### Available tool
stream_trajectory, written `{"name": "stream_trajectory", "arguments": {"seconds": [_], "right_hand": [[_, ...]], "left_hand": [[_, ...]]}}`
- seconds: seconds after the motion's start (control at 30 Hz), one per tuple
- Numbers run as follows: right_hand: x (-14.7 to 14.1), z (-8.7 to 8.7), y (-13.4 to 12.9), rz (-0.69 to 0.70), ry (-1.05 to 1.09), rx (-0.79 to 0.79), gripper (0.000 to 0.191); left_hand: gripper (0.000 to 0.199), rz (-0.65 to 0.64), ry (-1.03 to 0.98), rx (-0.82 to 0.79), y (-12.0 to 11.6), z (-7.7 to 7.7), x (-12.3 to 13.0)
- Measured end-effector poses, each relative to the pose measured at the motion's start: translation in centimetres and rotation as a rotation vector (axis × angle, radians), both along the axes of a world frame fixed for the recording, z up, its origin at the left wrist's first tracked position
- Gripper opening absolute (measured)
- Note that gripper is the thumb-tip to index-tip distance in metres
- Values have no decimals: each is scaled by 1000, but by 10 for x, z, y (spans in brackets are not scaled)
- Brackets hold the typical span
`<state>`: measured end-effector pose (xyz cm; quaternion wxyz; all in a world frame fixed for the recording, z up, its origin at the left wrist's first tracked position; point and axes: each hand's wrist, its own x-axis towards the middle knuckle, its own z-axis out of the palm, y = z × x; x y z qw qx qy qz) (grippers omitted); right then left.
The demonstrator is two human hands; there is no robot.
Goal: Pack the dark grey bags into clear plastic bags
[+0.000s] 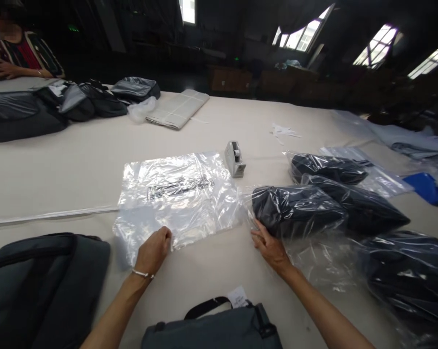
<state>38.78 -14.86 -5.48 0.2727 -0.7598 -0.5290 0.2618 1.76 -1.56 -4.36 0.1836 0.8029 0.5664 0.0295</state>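
Note:
A flat clear plastic bag [182, 194] with black print lies in front of me on the table. My left hand [154, 251], a bracelet at its wrist, is closed at the bag's near edge. My right hand [272, 246] rests against the near left end of a dark backpack in clear plastic [302, 208], its fingers stretched out and slightly apart. Close to my body lies a dark grey backpack [211, 329] with a white tag [237, 296]. Another dark backpack [48, 286] lies to the left of my left arm.
A tape dispenser [235, 159] stands beyond the flat bag. More wrapped dark bags [360, 203] lie at right, near a blue object [427, 188]. Farther back are a folded grey sheet [179, 109] and several dark bags [95, 99]. Another person [26, 53] is at the far left.

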Motion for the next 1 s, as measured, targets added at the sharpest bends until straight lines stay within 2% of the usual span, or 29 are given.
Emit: {"name": "stream_trajectory", "arguments": {"seconds": [0.1,0.2,0.3,0.4,0.5,0.57,0.63,0.67,0.77,0.9,1.0], "right_hand": [[26,0,15,28,-131,-55,53],[51,7,35,11,-230,-88,44],[55,20,53,-10,-262,-55,40],[15,38,62,93,-271,106,36],[-62,56,62,415,-234,346,33],[-114,64,64,592,-231,388,42],[-154,66,70,691,-289,359,57],[-167,66,74,731,-339,315,53],[-181,62,84,787,-476,164,19],[-168,58,83,728,-540,95,25],[-155,58,78,671,-608,39,25]], "left_hand": [[18,-16,-8,62,-8,-1,-8],[23,-57,-8,112,-16,-3,-17],[29,-61,3,142,-22,-3,-23],[23,-63,-14,157,-26,-1,-21],[10,-50,-56,169,-27,7,-12],[8,-46,-89,172,-26,16,-3],[13,-56,-123,162,-25,27,3],[15,-64,-138,152,-24,32,5],[14,-100,-178,91,-23,45,4],[10,-106,-189,-4,-29,52,-8],[14,-9,-182,8,-37,53,-13]]}}
